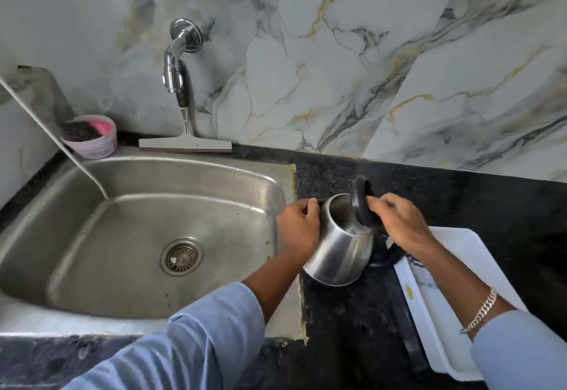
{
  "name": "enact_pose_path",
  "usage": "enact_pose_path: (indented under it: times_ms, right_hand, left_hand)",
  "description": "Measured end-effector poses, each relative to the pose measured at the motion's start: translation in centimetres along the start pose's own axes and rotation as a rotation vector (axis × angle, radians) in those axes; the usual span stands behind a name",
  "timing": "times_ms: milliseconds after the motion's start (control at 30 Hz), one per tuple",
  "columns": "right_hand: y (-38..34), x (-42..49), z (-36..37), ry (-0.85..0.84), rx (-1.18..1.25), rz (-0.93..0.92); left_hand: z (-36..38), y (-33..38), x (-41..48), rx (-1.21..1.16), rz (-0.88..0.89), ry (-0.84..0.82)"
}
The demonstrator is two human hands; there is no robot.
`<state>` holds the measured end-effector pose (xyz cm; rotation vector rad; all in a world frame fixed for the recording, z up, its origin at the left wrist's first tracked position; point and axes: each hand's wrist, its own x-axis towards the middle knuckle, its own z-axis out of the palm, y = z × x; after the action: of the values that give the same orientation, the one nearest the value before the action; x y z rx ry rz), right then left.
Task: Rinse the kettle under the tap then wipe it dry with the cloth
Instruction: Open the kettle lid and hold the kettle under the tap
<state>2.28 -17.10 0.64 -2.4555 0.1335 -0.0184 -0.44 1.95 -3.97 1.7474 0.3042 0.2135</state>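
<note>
A stainless steel kettle is tilted on the black counter just right of the sink, its black lid swung up and open. My left hand grips the kettle's left side near the spout. My right hand holds the raised lid at its rim. The chrome tap is on the marble wall above the sink, with no water running. A cloth with a dark stripe lies in the white tray, partly hidden under my right forearm.
The steel sink with its drain lies to the left. A squeegee and a pink tub with a scrubber stand behind it. The white tray sits at the right on the black counter.
</note>
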Motion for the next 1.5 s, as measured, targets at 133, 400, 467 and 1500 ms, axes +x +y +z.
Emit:
enact_pose_path:
  times_ms: [133, 400, 467, 1500]
  right_hand:
    - [-4.8, 2.4, 2.5, 0.014, 0.122, -0.077]
    - [-17.1, 10.0, 13.2, -0.100, 0.321, -0.203]
    - [-20.1, 11.4, 15.9, -0.125, 0.347, -0.213]
    - [-26.7, 16.1, 23.5, -0.239, 0.476, -0.233]
  left_hand:
    - [-4.9, -0.5, 3.6, -0.097, -0.035, 0.035]
    - [-22.0, 3.7, 17.5, 0.007, 0.101, 0.541]
    - [-25.5, 5.3, 20.9, 0.081, 0.113, 0.515]
    - [-28.7, 4.5, 28.1, -0.017, 0.159, -0.200]
